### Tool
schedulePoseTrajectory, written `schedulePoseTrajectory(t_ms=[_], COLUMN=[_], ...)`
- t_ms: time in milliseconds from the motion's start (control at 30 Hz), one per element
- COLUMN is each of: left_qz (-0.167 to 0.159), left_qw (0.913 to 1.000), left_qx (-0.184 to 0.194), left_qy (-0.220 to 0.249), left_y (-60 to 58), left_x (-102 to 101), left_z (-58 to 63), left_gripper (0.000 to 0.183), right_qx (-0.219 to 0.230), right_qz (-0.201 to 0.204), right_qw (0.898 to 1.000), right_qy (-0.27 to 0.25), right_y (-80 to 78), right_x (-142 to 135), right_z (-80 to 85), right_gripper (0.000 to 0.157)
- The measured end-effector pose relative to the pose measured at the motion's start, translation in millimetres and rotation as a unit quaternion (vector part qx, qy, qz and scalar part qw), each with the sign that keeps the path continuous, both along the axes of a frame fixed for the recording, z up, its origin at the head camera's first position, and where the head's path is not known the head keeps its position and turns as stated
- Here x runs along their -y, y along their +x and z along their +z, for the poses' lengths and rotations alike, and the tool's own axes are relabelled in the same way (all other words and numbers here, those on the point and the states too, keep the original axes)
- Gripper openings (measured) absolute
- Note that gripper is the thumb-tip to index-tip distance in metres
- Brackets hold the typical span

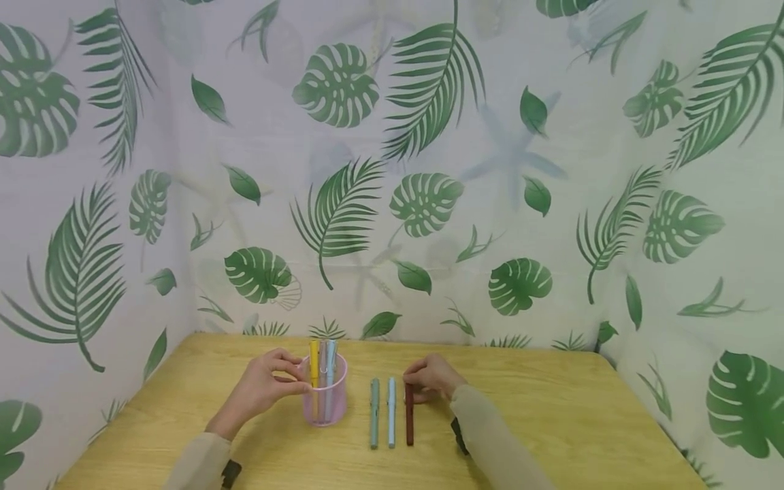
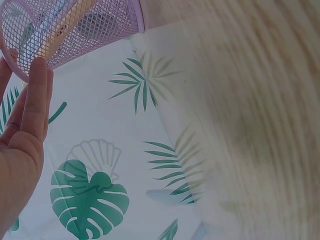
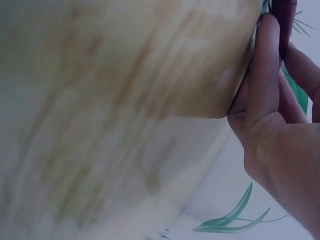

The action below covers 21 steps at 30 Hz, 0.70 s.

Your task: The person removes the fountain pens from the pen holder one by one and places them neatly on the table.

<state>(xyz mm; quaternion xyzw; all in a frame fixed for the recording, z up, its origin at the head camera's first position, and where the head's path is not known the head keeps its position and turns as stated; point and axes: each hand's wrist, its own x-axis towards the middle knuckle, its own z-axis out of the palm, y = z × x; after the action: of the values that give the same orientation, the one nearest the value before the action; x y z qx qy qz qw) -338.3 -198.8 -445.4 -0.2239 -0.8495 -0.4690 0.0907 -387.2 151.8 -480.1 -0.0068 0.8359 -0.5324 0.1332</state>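
Observation:
A pink mesh pen holder [image 1: 337, 401] stands upright on the left half of the table, with a yellow pen [image 1: 314, 361], a greyish pen and a light blue pen inside. My left hand [image 1: 269, 384] holds its rim from the left; in the left wrist view, fingers [image 2: 36, 95] touch the mesh by the rim. To the right lie a green pen [image 1: 374, 415], a pale blue pen [image 1: 391, 415] and a dark red pen [image 1: 410, 422], roughly parallel. My right hand [image 1: 433, 378] pinches the far end of the dark red pen, which also shows at the right wrist view's top edge.
The wooden table [image 1: 551, 415] reaches back to a white cloth [image 1: 441, 306] printed with green leaves, which also hangs at both sides. Dark bands show near both sleeves' undersides.

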Motion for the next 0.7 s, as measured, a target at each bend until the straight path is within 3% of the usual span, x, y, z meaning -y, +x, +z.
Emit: schedulePoseTrajectory(t_ms=[367,700], left_qz=[0.006,0.0], left_qw=[0.9999,1.0], left_qx=[-0.007,-0.003], left_qy=[-0.005,-0.004], left_y=[-1.3,-1.7], left_x=[-0.5,0.4], left_z=[0.2,0.6], left_gripper=[0.016,0.018], right_qx=[-0.015,-0.015], right_qz=[0.002,0.009], right_qw=[0.997,0.998], right_qy=[0.078,0.066], right_y=[1.8,1.7], right_x=[4.1,1.4], right_z=[6.3,5.5], right_gripper=[0.012,0.015])
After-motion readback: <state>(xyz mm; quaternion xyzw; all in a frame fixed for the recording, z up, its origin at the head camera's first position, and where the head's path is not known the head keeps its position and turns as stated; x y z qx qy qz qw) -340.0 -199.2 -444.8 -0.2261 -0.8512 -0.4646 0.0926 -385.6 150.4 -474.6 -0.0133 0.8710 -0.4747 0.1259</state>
